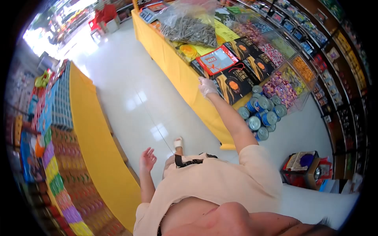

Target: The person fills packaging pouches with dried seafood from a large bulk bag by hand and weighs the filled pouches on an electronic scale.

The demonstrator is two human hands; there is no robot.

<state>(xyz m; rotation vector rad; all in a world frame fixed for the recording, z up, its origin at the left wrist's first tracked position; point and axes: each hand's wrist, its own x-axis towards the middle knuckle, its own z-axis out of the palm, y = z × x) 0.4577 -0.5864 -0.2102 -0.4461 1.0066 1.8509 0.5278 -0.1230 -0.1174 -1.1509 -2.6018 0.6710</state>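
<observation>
My right hand (207,87), in a thin clear glove, is at the near edge of a yellow-draped table. Its slightly bent fingers lie beside a black gift box (234,84) with gold and orange print; whether they touch it is hard to tell. Just beyond the hand, a red-bordered packet (217,60) with a pale window lies on the boxes. Another black box (258,65) sits behind. My left hand (148,159) hangs over the floor by my side, bare, with its fingers apart and nothing in it.
Blue cans (261,104) are stacked at the table's corner, beside clear bins of wrapped sweets (280,87). A large bag of dark sticks (188,30) lies farther back. Another yellow-draped display (92,129) runs along the left. Shelves (334,59) line the right; a box (302,167) stands below.
</observation>
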